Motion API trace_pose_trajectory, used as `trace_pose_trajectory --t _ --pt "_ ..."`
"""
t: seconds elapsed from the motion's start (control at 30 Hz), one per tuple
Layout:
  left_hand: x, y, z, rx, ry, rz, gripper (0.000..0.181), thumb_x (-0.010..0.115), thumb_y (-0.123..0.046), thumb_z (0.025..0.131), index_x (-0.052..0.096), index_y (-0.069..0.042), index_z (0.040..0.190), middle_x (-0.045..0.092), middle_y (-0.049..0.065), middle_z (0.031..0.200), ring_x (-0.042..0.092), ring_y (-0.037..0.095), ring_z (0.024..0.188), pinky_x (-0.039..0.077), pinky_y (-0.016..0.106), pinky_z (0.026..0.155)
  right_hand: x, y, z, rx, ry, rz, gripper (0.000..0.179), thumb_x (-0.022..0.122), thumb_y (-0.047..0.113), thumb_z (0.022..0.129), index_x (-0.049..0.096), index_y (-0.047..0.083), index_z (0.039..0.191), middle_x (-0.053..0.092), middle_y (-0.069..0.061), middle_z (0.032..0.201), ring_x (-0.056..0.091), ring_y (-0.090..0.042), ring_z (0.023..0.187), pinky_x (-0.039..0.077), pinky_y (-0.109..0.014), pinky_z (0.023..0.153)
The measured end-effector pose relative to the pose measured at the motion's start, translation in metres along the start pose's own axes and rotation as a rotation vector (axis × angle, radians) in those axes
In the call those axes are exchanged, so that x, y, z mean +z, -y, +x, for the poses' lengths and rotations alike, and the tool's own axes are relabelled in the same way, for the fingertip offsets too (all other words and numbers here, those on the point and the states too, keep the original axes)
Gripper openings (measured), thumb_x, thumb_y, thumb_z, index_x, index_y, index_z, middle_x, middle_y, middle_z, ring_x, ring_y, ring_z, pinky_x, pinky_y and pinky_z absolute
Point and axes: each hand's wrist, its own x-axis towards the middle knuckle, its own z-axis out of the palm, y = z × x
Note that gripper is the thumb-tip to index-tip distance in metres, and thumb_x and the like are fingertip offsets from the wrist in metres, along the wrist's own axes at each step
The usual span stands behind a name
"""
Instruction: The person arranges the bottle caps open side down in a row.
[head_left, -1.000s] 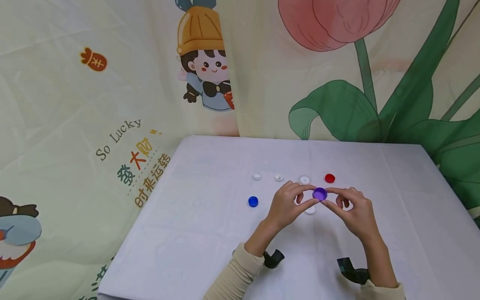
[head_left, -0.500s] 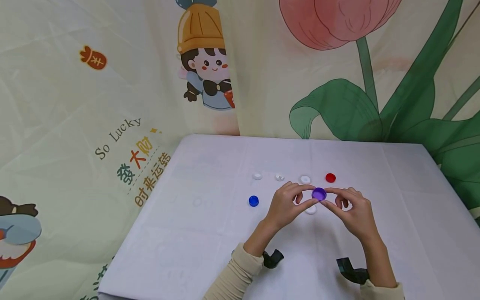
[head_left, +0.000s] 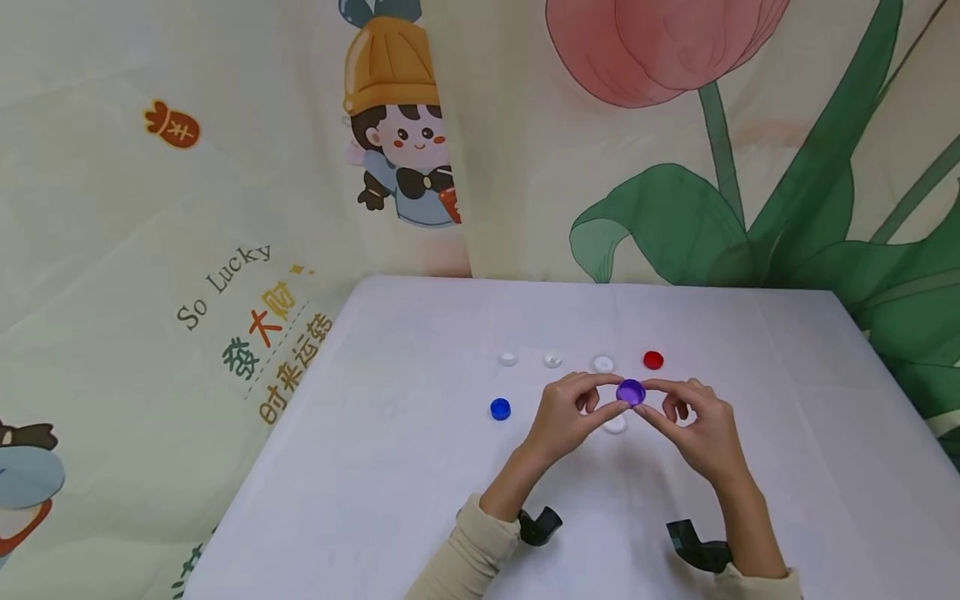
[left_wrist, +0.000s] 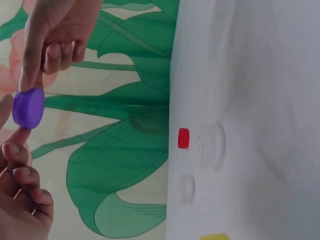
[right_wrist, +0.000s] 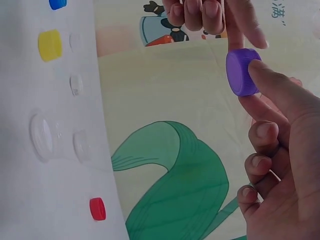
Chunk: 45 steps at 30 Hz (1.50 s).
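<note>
A purple bottle cap with a ribbed side is held up above the white table, its hollow side facing the head camera. My left hand pinches it from the left between thumb and index finger. From the other side my right hand pinches the same cap, thumb low and index finger high. The right wrist view shows the purple cap with the right thumb along its ribbed edge. On both hands the remaining fingers are curled in, away from the cap.
On the table lie a blue cap, a red cap and several clear or white round lids, one clear lid just beyond the hands. A yellow cap shows in the wrist views. A printed cloth hangs behind.
The head view has shifted slightly, so the whole scene sits a little further left and lower. Both hands keep their pinch on the purple cap.
</note>
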Motion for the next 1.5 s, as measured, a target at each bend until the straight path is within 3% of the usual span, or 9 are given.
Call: trace_pose_trajectory --t 0.13,0.3,0.4,0.5,0.73,1.0,1.5 --pt "0.005 0.003 0.003 -0.117 0.004 -0.154 0.03 0.067 -0.029 0.08 0.065 -0.014 0.106 0.044 -0.002 0.059 0.038 0.006 0.054 0.031 0.018 0.044 0.0 -0.003 0.005 0.005 -0.008 0.012 0.033 0.08 0.019 0.066 0.069 0.015 0.097 0.043 0.008 0.059 0.041 -0.012 0.06 0.033 -0.025 0.055" --pt "0.005 0.004 0.006 -0.405 0.004 -0.232 0.03 0.059 -0.04 0.084 0.067 -0.017 0.101 0.046 -0.003 0.063 0.04 0.007 0.057 0.031 0.019 0.045 0.004 -0.007 0.009 -0.005 -0.002 0.03 0.033 0.079 0.021 0.067 0.069 0.017 0.098 0.043 0.008 0.059 0.042 -0.015 0.06 0.034 -0.028 0.055" --pt "0.004 0.005 0.006 -0.565 0.042 -0.271 0.033 0.055 -0.046 0.084 0.069 -0.017 0.092 0.046 -0.005 0.063 0.041 0.008 0.059 0.03 0.021 0.048 0.008 -0.011 0.009 -0.026 0.0 0.038 0.033 0.079 0.022 0.067 0.069 0.018 0.098 0.043 0.009 0.059 0.042 -0.013 0.059 0.033 -0.028 0.056" --pt "0.005 0.006 0.006 -0.634 0.082 -0.328 0.036 0.055 -0.047 0.084 0.069 -0.014 0.086 0.045 -0.004 0.062 0.041 0.01 0.06 0.03 0.023 0.051 0.011 -0.016 0.008 -0.04 0.001 0.046 0.033 0.08 0.021 0.066 0.069 0.019 0.097 0.042 0.01 0.059 0.041 -0.011 0.059 0.033 -0.027 0.055" --pt "0.009 0.011 0.006 -0.637 0.07 -0.334 0.032 0.059 -0.045 0.082 0.071 -0.015 0.087 0.057 -0.006 0.07 0.046 0.009 0.069 0.035 0.025 0.06 0.018 -0.023 0.012 -0.024 0.028 0.065 0.032 0.08 0.024 0.065 0.068 0.024 0.095 0.041 0.012 0.059 0.041 -0.012 0.059 0.032 -0.025 0.054" --pt "0.01 0.019 0.019 -0.641 0.027 -0.363 0.026 0.063 -0.035 0.082 0.071 -0.011 0.085 0.053 0.0 0.067 0.044 0.009 0.066 0.033 0.024 0.057 0.021 -0.031 0.028 -0.05 0.041 0.066 0.032 0.079 0.027 0.066 0.068 0.026 0.096 0.041 0.013 0.059 0.039 -0.008 0.059 0.032 -0.028 0.054" --pt "0.008 0.016 0.017 -0.611 0.005 -0.379 0.029 0.066 -0.036 0.079 0.069 -0.008 0.078 0.053 -0.004 0.065 0.044 0.01 0.066 0.034 0.026 0.06 0.02 -0.029 0.026 -0.062 0.054 0.069 0.03 0.075 0.034 0.069 0.066 0.028 0.098 0.042 0.013 0.061 0.04 -0.006 0.061 0.033 -0.025 0.054"
